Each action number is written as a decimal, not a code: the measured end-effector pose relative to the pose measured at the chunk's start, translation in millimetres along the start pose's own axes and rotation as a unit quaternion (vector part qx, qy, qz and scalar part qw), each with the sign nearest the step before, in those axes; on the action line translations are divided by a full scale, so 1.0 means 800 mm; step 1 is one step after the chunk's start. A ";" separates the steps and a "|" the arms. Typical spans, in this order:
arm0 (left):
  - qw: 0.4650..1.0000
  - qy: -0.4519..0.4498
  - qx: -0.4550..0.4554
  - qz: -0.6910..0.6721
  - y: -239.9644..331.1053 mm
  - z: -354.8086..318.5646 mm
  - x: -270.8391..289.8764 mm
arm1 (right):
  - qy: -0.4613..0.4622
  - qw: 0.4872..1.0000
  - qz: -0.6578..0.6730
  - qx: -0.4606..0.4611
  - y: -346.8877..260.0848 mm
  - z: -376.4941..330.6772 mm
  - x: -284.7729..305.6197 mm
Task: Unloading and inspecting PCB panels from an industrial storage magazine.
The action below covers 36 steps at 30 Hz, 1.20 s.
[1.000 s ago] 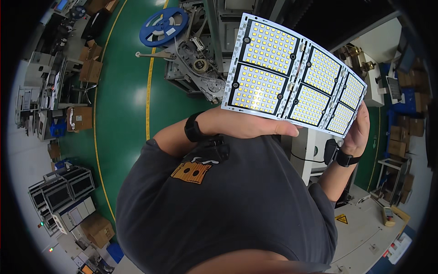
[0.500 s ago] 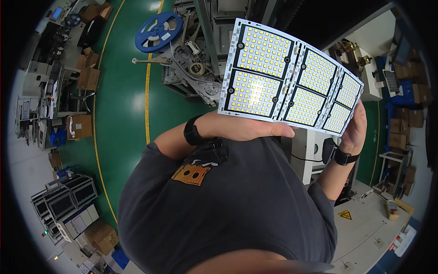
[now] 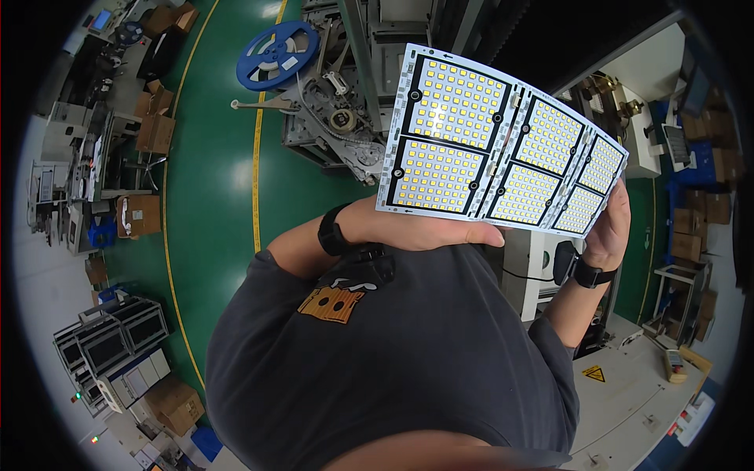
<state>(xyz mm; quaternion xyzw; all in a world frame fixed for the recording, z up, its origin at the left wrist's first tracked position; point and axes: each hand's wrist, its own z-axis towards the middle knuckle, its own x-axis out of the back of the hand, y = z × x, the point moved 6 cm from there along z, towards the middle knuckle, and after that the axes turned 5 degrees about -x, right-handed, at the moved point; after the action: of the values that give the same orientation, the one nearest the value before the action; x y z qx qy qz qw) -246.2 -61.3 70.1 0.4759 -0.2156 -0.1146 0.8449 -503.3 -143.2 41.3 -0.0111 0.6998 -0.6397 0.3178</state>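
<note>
Clearly, in the head view, both hands are on one white circuit board [image 3: 514, 153], which is raised in front of the person's chest, right of the middle. Six panels, in two rows of three, cover its face, each filled with small yellow squares and edged in black. The board slants, its left end higher and nearer, its right end lower, and its outline looks bowed.

The left hand [image 3: 428, 230] is clasped on the board along the lower edge, thumb stretched out to the right just under that edge; its other fingers are hidden behind. The right hand [image 3: 609, 225] is closed on the lower right corner, with most of its fingers out of sight too. Each wrist wears a black band, and a dark shirt [image 3: 393, 361] with an orange patch [image 3: 328, 304] fills the lower middle.

Beyond the left forearm, a blue reel [image 3: 276, 53] sits beside a metal mechanism [image 3: 342, 122] above the green floor [image 3: 212, 157], which yellow lines cross. Near the right wrist is a black object [image 3: 564, 263] with a cable. Lower right, a pale surface [image 3: 628, 404] bears a yellow warning label [image 3: 594, 374]. Cardboard boxes [image 3: 138, 216] stand along the left side.
</note>
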 end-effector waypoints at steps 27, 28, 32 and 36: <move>0.980 -0.001 0.123 -0.158 -0.020 -0.010 -0.001 | -0.026 0.999 -0.006 -0.021 0.010 0.012 0.000; 0.978 -0.003 0.125 -0.168 -0.018 -0.010 0.000 | -0.031 0.999 -0.003 -0.023 0.011 0.012 0.001; 0.977 -0.006 0.127 -0.172 -0.020 -0.013 -0.002 | -0.006 1.000 0.003 -0.022 0.011 0.012 -0.009; 0.980 0.008 0.125 -0.156 -0.013 -0.012 0.001 | 0.005 1.000 0.003 -0.023 0.012 0.013 -0.012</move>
<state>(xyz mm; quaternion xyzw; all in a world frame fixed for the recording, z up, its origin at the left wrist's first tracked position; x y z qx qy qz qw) -240.8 -59.7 57.1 0.6064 -0.1446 -0.2131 0.7523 -486.9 -146.9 37.1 -0.0132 0.7157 -0.6227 0.3160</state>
